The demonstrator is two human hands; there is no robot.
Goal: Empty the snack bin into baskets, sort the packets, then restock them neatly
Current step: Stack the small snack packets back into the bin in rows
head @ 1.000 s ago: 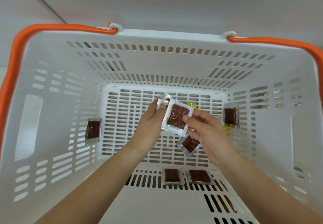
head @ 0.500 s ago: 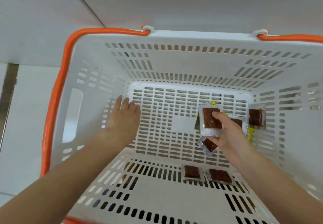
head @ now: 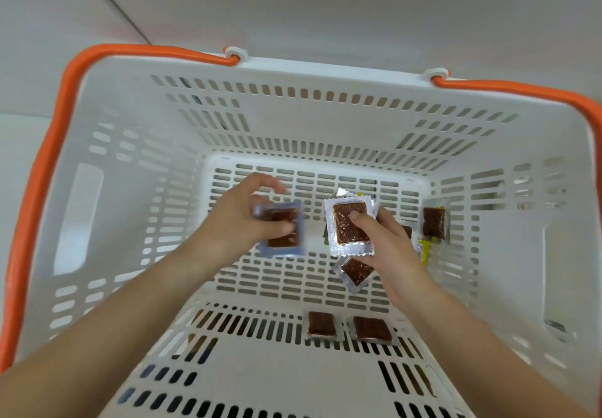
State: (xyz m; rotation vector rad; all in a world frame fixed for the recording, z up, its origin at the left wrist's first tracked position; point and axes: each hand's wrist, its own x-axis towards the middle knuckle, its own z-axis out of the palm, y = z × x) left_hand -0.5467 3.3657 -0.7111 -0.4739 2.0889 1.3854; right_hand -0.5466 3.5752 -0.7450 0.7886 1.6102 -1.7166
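- Left hand [head: 241,222] is pinching one blurry brown packet [head: 281,227] over the floor of the white basket [head: 293,69].
- Right hand [head: 387,254] has its fingers clamped on a small stack of packets [head: 348,228], thumb on top.
- They look light, flat, a bit stiff, with slick foil, so I'd grab by the crimped edges.
- More loose packets [head: 371,329] sit on the near wall.

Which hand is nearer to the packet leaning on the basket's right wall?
The right hand. It holds packets just left of that packet, which leans on the basket wall. The left hand, holding its own packet, is farther left, across the floor.
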